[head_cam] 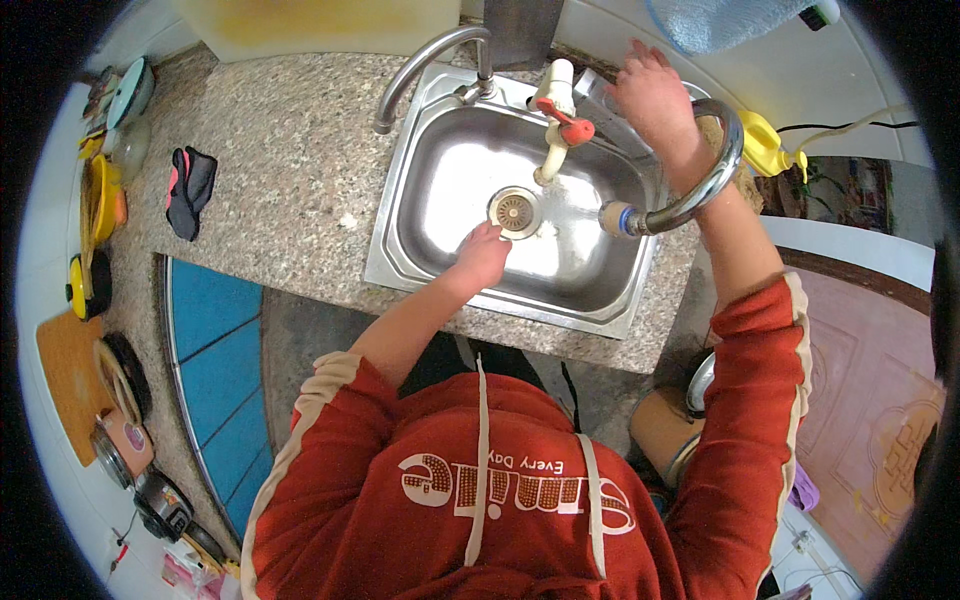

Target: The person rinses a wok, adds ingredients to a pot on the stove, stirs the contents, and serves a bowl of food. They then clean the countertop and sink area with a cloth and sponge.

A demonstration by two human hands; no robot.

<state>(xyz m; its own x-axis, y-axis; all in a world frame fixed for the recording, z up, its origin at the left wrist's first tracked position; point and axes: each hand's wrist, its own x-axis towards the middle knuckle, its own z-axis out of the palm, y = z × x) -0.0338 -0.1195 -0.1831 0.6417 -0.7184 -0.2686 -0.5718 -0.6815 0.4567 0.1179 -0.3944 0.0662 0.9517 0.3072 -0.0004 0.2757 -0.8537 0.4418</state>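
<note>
Below me is a stainless steel sink (379, 259) set in a speckled granite countertop (292, 172). My left hand (484, 255) is over the front part of the basin, its fingertips by the drain strainer (514, 214); I see nothing in it. My right hand (652, 90) reaches to the back right corner with fingers spread, beside a clear or shiny box-like item (600, 97). A white tap with a red lever (566, 124) stands behind the basin. In front of my right forearm curves a chrome gooseneck spout (731, 150), its nozzle (619, 217) over the basin.
A second chrome faucet (431, 64) arches at the sink's back left. Black-and-pink gloves or cloth (191, 191) lie on the left counter. A yellow bottle (765, 142) stands right; a blue towel (727, 22) hangs behind. Pots and a cutting board (64, 382) line the left wall.
</note>
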